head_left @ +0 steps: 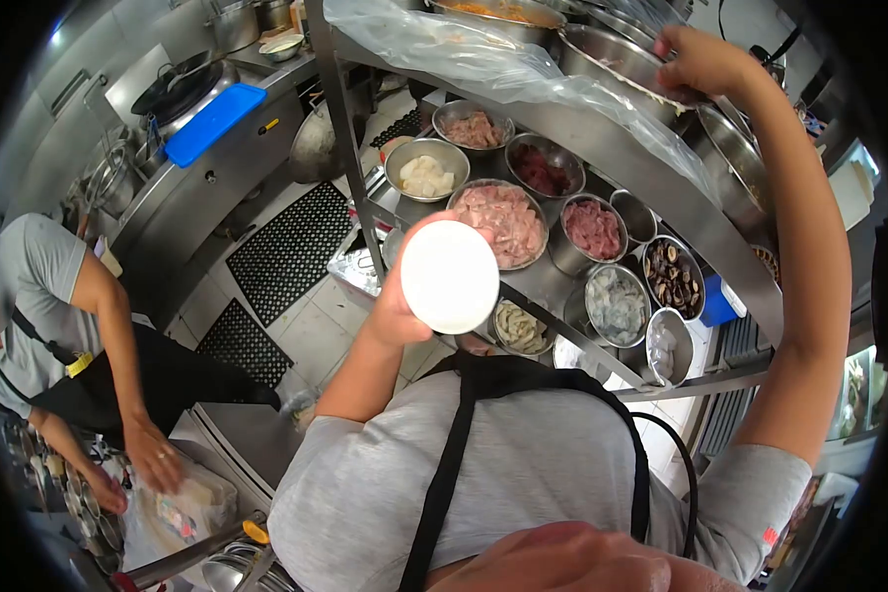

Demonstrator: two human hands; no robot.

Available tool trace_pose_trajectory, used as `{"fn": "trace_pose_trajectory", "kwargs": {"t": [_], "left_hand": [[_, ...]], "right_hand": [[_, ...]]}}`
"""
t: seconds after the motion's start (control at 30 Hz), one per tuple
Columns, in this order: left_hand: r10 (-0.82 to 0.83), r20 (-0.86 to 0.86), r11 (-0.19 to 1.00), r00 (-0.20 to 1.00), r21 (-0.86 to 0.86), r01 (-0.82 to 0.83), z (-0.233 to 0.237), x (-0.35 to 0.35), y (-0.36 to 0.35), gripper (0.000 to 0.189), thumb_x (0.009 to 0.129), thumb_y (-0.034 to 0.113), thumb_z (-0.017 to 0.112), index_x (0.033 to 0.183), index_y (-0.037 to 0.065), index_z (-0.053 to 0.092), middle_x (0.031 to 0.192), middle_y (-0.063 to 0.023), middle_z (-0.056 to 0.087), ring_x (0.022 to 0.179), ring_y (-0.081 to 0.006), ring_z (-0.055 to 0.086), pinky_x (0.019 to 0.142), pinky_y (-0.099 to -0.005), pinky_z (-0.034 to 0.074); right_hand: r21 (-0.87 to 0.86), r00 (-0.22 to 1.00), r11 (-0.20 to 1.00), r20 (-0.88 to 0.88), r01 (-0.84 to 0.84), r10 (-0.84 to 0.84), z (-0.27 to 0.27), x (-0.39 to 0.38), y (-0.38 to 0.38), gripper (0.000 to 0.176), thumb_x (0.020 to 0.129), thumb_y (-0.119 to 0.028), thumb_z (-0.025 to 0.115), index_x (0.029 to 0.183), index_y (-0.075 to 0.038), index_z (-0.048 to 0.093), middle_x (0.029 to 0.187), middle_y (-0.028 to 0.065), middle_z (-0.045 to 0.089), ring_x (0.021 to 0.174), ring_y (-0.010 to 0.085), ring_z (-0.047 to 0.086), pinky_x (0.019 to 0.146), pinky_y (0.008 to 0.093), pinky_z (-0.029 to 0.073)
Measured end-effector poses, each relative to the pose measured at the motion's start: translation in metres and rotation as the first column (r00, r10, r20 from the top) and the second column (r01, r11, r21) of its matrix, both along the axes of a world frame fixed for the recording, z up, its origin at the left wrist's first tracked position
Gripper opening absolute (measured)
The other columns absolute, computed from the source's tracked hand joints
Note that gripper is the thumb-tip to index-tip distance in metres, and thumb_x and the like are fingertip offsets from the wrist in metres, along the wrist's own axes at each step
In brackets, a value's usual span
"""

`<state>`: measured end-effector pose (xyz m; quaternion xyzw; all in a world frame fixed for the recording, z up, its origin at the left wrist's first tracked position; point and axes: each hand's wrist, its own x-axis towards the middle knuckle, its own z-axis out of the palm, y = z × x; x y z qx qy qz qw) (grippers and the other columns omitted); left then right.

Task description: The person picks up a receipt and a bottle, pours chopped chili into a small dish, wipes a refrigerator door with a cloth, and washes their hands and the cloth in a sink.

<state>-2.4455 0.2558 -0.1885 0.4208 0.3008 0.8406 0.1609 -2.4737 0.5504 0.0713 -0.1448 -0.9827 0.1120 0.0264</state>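
My left hand point(397, 301) is wrapped round a white round container point(451, 277) in front of my chest. Its face is washed out by glare, so I cannot see what is in it. My right arm reaches up to the upper shelf, where my right hand point(705, 65) is over the rim of a large metal pot point(612, 61). The right fingers are curled; what they hold, if anything, is hidden. Below, on the lower shelf, stand metal bowls of sliced pale meat point(503, 222), pink meat point(592, 229) and dark mushrooms point(673, 276).
Clear plastic sheeting point(493, 59) hangs along the steel shelf edge. At the left, another person point(44, 296) bends over a plastic bag point(183, 508). A blue tray point(215, 124) leans by the stove. Black mats point(291, 247) lie on the tiled floor.
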Motion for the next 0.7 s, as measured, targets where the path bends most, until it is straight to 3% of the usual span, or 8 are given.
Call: {"fn": "trace_pose_trajectory", "kwargs": {"t": [0.13,0.17,0.27,0.4,0.5,0.53,0.57,0.7], "left_hand": [[0.075,0.107,0.997,0.991,-0.026,-0.073,-0.004,0.006,-0.014,0.102,0.052,0.041,0.073,0.128,0.002,0.017,0.119,-0.0236,0.039,0.107,-0.0273,0.045,0.086,-0.0351,0.04],[0.093,0.137,0.996,0.986,-0.025,-0.091,-0.004,0.008,-0.016,0.103,0.051,0.042,0.073,0.128,0.002,0.017,0.119,-0.0239,0.039,0.107,-0.0274,0.045,0.086,-0.0352,0.041],[0.1,0.142,0.995,0.985,-0.034,-0.096,-0.008,0.011,-0.022,0.103,0.051,0.042,0.073,0.128,0.001,0.017,0.12,-0.0241,0.038,0.109,-0.0283,0.044,0.088,-0.0359,0.04],[0.157,0.143,0.988,0.977,-0.022,-0.156,-0.001,0.023,-0.025,0.1,0.053,0.042,0.072,0.128,0.002,0.019,0.122,-0.0247,0.035,0.113,-0.029,0.039,0.088,-0.0352,0.04],[0.196,0.164,0.98,0.967,-0.015,-0.196,-0.004,0.03,-0.032,0.094,0.055,0.039,0.071,0.127,0.004,0.021,0.126,-0.0247,0.03,0.113,-0.0289,0.039,0.086,-0.0356,0.041],[0.226,0.169,0.974,0.959,-0.028,-0.225,-0.005,0.033,-0.033,0.093,0.056,0.04,0.07,0.127,0.003,0.022,0.125,-0.0245,0.03,0.107,-0.0303,0.043,0.081,-0.0357,0.044],[0.256,0.174,0.967,0.951,-0.042,-0.253,-0.007,0.036,-0.034,0.093,0.056,0.041,0.069,0.127,0.002,0.023,0.125,-0.0243,0.03,0.102,-0.0318,0.046,0.076,-0.0359,0.046],[0.225,0.232,0.974,0.946,-0.018,-0.228,-0.012,0.048,-0.04,0.085,0.059,0.039,0.066,0.124,0.001,0.027,0.126,-0.0244,0.03,0.098,-0.0353,0.049,0.071,-0.0356,0.049]], "right_hand": [[0.173,0.998,0.983,0.017,0.061,-0.065,0.017,0.028,-0.047,0.016,0.065,-0.013,0.055,0.077,-0.006,0.063,0.07,0.0081,0.06,0.06,0.0162,0.054,0.051,0.0282,0.043],[-0.025,0.992,0.996,-0.09,0.088,-0.09,0.013,0.019,-0.029,0.011,0.066,-0.012,0.054,0.071,-0.005,0.061,0.061,0.004,0.056,0.053,0.0151,0.049,0.046,0.0285,0.04],[-0.08,0.996,0.997,-0.082,0.011,-0.017,0.029,0.024,-0.02,0.008,0.067,-0.01,0.052,0.069,-0.004,0.058,0.058,0.0032,0.053,0.048,0.0124,0.046,0.041,0.0261,0.037],[-0.245,0.929,0.969,-0.366,-0.031,-0.062,0.04,0.046,-0.037,0.008,0.069,-0.009,0.052,0.074,-0.004,0.057,0.058,0.0024,0.051,0.045,0.0108,0.043,0.036,0.024,0.033],[-0.198,0.81,0.953,-0.581,-0.229,0.074,0.046,0.077,-0.067,0.011,0.069,-0.006,0.05,0.078,-0.003,0.055,0.057,0.003,0.048,0.042,0.0098,0.04,0.035,0.0231,0.033],[-0.15,0.746,0.976,-0.666,-0.159,0.019,0.046,0.079,-0.082,0.011,0.068,-0.005,0.05,0.077,-0.002,0.054,0.058,0.0032,0.049,0.041,0.0096,0.041,0.035,0.022,0.033],[-0.141,0.743,0.936,-0.65,-0.322,0.158,0.049,0.084,-0.087,0.012,0.067,-0.005,0.05,0.078,-0.001,0.055,0.059,0.0035,0.05,0.043,0.0098,0.043,0.035,0.0223,0.033],[-0.118,0.678,0.876,-0.683,-0.468,0.27,0.026,0.089,-0.136,0.017,0.068,-0.006,0.046,0.081,0.001,0.055,0.061,0.0067,0.052,0.051,0.0117,0.049,0.043,0.0242,0.04]]}}
